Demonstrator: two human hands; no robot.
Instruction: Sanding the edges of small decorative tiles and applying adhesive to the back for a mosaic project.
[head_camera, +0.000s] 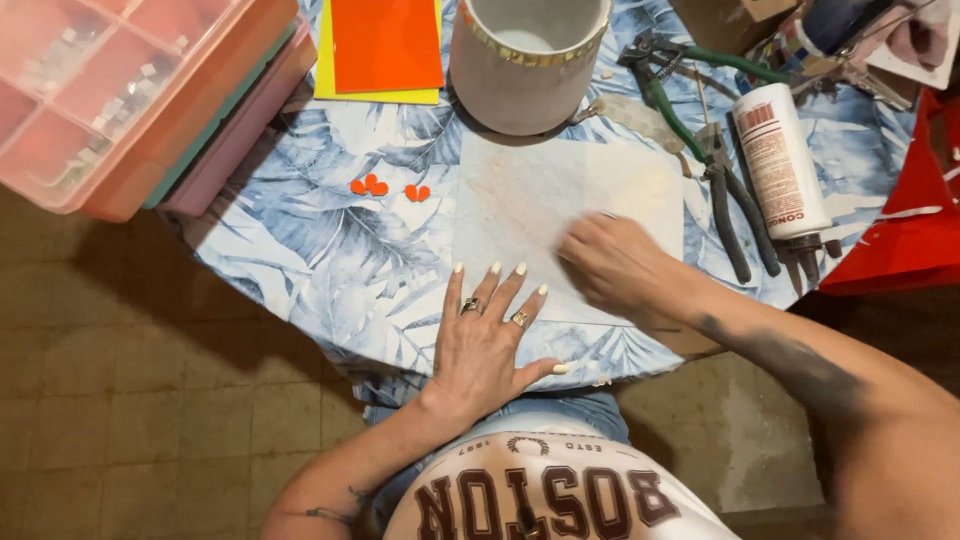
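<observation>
While the left hand (483, 335) pins the pale square sheet (560, 205) flat with fingers spread, the right hand (612, 262) — fingers curled, holding nothing I can tell — rubs it, a smoothing step needing even strokes.

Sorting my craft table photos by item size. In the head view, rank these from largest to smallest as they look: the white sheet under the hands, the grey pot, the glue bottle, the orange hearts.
1. White sheet
2. Grey pot, partly cut off at the top edge
3. Glue bottle
4. Orange hearts, by far the smallest

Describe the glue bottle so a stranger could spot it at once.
Start at the round table with the blue leaf-print cloth and look to its right edge. The glue bottle lies there beside the pliers: a white cylinder with a red-printed label, unlike the dark-handled tools.
</observation>
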